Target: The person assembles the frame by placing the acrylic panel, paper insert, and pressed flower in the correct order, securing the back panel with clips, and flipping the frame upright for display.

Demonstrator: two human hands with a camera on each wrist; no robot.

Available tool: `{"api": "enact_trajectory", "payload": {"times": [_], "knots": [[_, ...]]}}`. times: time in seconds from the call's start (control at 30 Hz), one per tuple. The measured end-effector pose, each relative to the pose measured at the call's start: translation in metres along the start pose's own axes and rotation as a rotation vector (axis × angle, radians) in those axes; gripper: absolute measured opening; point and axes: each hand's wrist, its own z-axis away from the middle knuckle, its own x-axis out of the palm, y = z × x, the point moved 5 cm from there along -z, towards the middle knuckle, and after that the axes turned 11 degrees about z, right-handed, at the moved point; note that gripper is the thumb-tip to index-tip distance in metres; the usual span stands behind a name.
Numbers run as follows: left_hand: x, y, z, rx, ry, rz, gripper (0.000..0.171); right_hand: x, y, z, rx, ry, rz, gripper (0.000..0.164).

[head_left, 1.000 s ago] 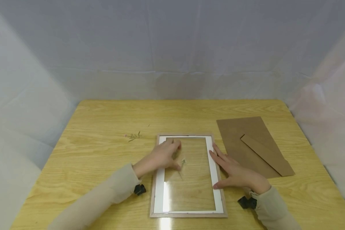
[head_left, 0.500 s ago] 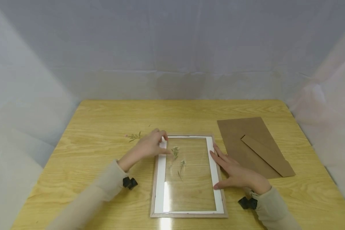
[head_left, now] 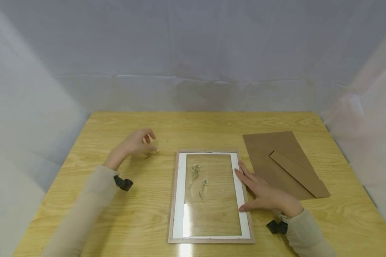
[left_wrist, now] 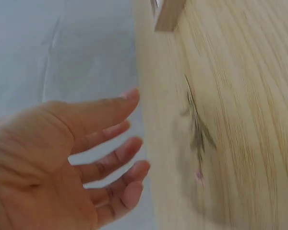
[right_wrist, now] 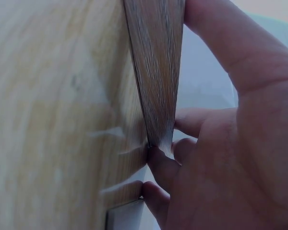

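My left hand point(head_left: 132, 144) hovers over a small sprig with a pink flower point(left_wrist: 198, 132) lying on the table. Its fingers are loosely bent, hold nothing and are apart from the sprig in the left wrist view. From above, the hand covers part of that sprig. A wooden picture frame point(head_left: 211, 241) with a white border point(head_left: 180, 192) lies flat at the front middle. On its clear pane rest two small sprigs with white flowers, an upper one point(head_left: 196, 171) and a lower one point(head_left: 204, 183). My right hand point(head_left: 267, 194) rests along the frame's right side, thumb and fingertips touching it.
A brown backing board point(head_left: 263, 146) with a stand flap point(head_left: 297, 174) lies on the table to the right of the frame. A tiny dark fragment point(head_left: 167, 140) lies behind the frame. Pale sheeting point(head_left: 196, 53) surrounds the wooden table point(head_left: 122, 121) behind and at both sides.
My left hand has moved left and away, from over the pane to the pink-flowered sprig. The upper white-flowered sprig now lies uncovered on the pane. My right hand has stayed put.
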Motion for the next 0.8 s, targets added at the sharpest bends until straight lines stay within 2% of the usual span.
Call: {"api": "enact_trajectory", "payload": {"times": [0.17, 0.33, 0.53, 0.8], "knots": [[-0.007, -0.022, 0.003, 0.034, -0.035, 0.026, 0.035, 0.0, 0.0, 0.0, 0.001, -0.001, -0.006, 0.112], [-0.007, -0.041, 0.005, 0.059, -0.044, -0.009, 0.025, 0.0, -0.001, 0.0, 0.006, -0.009, -0.015, 0.112], [-0.006, -0.043, 0.008, 0.118, -0.059, 0.005, 0.012, 0.0, -0.001, 0.001, 0.006, -0.007, -0.015, 0.112], [-0.003, -0.044, 0.01, 0.13, -0.076, -0.005, 0.009, 0.0, 0.0, 0.001, 0.006, 0.0, -0.016, 0.112]]}}
